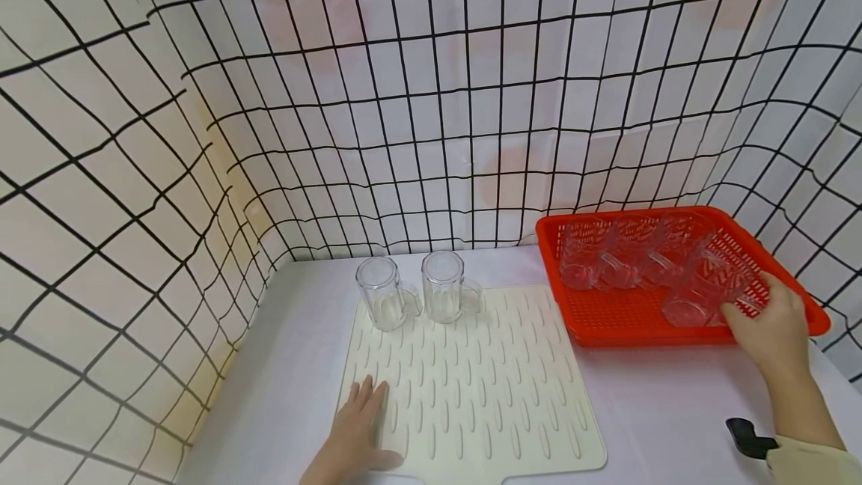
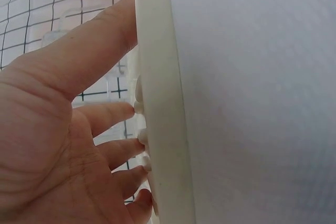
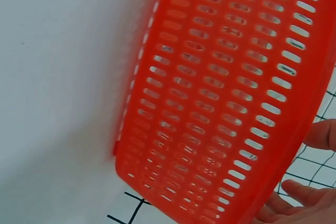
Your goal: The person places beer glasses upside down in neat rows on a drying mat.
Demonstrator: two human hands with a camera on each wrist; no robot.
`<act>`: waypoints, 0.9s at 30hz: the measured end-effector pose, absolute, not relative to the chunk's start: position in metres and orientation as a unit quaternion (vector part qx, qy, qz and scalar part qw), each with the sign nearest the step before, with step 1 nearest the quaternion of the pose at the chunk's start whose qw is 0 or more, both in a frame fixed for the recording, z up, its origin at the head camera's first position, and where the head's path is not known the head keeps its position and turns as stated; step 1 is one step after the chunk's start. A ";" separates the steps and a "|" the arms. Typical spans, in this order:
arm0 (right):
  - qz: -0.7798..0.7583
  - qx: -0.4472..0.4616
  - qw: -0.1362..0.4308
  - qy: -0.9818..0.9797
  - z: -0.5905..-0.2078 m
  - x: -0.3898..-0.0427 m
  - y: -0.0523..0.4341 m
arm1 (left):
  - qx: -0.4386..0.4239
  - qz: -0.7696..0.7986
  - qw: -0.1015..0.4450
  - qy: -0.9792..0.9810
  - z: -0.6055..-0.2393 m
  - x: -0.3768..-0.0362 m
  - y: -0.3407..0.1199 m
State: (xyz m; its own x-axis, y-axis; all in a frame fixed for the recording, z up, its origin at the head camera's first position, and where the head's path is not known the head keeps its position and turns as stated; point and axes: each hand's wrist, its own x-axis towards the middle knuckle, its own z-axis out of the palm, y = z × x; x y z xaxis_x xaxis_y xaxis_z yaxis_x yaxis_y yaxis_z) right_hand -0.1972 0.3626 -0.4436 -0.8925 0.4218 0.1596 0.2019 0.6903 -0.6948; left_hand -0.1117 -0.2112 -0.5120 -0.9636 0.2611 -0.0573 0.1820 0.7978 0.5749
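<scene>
My left hand [image 1: 353, 432] rests with spread fingers on the left edge of a cream ridged drying mat [image 1: 498, 395]; the thumb [image 2: 100, 40] lies along the mat's rim. Two clear glass mugs, a left one [image 1: 382, 294] and a right one [image 1: 443, 287], stand at the mat's back, handles to the right. My right hand [image 1: 774, 320] reaches over the near right rim of a red plastic basket [image 1: 646, 337], thumb and fingers at the handle side of a tilted glass mug [image 1: 707, 294]. Whether they grip it I cannot tell; the basket wall hides the contact in the right wrist view.
Several more glass mugs [image 1: 626, 257] lie on their sides along the basket's back. Black wire grid panels [image 1: 431, 111] with white cloth behind them enclose the table at the back and sides. A black strap piece [image 1: 747, 438] shows by the right sleeve [image 1: 811, 462].
</scene>
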 end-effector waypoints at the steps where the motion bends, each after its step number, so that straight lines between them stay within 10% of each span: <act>1: 0.352 -0.170 0.150 -0.908 -0.445 -0.198 0.364 | 0.117 0.296 0.067 0.946 -0.512 -0.112 -0.211; 27: 0.211 -0.183 0.089 -0.956 -0.452 -0.210 0.378 | 0.067 0.291 0.112 0.948 -0.522 -0.119 -0.212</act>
State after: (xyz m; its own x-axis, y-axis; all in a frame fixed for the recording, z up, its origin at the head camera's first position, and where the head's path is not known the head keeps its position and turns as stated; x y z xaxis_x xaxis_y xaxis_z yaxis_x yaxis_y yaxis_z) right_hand -0.2097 0.3779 -0.4520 -0.9172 0.3877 0.0920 0.3128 0.8436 -0.4364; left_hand -0.1186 -0.2117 -0.5221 -0.9661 0.1912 -0.1732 0.0612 0.8220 0.5663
